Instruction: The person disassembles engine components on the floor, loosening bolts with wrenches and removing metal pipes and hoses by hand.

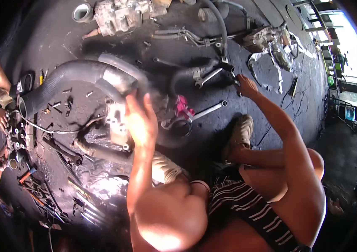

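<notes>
My left hand (140,119) is raised over the parts at the centre, its fingers apart and nothing in it. Just behind it lie a thick black ribbed hose (71,75) with a shiny metal end and a pale metal part (117,122). On the right, my right hand (246,86) reaches to a small dark metal piece beside a black pipe end (227,67); its fingers are bent around the piece, partly hidden. Near it are an open-end wrench (208,77), a longer ring wrench (210,111) and a pink cloth (183,107).
A co-worker's hands (3,119) are at an engine part (21,134) on the far left. A metal casting (122,17) lies at the top, another assembly (264,40) at the upper right. Tools (44,201) are spread at the lower left. My shoe (242,131) rests near the ring wrench.
</notes>
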